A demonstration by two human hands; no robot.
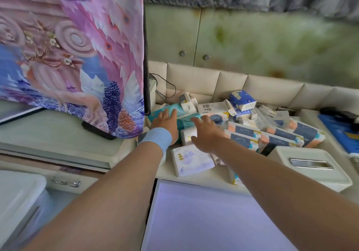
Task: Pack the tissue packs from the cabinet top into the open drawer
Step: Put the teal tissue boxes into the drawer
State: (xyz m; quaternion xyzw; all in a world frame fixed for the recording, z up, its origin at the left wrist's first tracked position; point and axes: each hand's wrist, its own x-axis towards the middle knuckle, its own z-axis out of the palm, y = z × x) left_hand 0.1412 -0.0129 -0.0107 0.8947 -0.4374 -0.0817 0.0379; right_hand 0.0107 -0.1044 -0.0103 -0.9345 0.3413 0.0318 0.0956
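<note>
Teal tissue pack (pixel 181 110) looks soft and light, its film slippery; best clasped across both long sides. Left hand (pixel 165 123) lies flat on it; right hand (pixel 206 134) spread, empty.

The cream cabinet top (pixel 194 180) carries a loose heap of tissue packs (pixel 252 126). Two teal packs (pixel 186 121) lie at the back left and a white pack (pixel 191 160) with purple print lies at the front edge. A row of navy-labelled packs (pixel 275 134) lies side by side toward the right, with small packs (pixel 186 101) piled behind against the padded back (pixel 272 87). A white tissue box (pixel 308 165) stands at the right front just beside the row, a flat blue item (pixel 342 134) lies at the far right, and a black cable (pixel 165 87) trails at the back left.
</note>
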